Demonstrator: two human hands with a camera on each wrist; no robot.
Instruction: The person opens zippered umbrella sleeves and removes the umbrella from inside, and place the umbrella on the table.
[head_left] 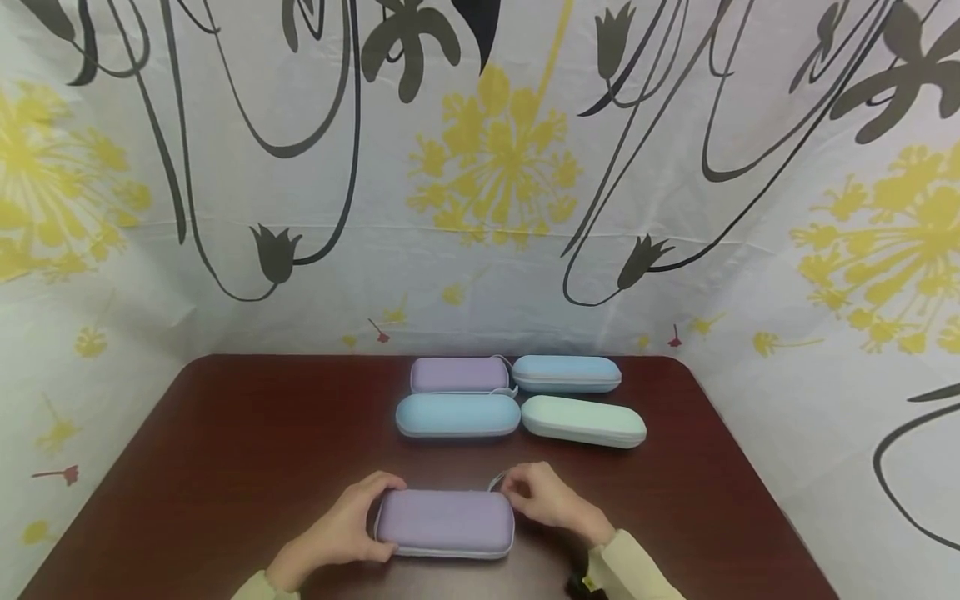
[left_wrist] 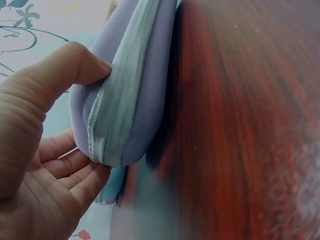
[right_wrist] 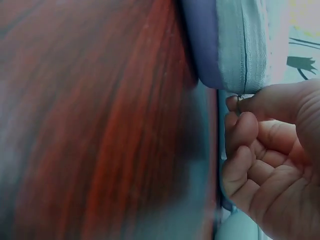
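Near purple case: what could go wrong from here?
1. Slip: the right grip pinches only a tiny piece, probably the zipper pull, and may lose it.
2. Swivel: the left grip holds the near purple zippered case only at its left end; tugging could turn it.
3. Snag: the thin strap loop beside the right grip might catch.

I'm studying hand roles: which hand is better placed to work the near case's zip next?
Probably the right hand: it pinches what looks like the zip pull at the right end of the case. The left hand grips the opposite end.
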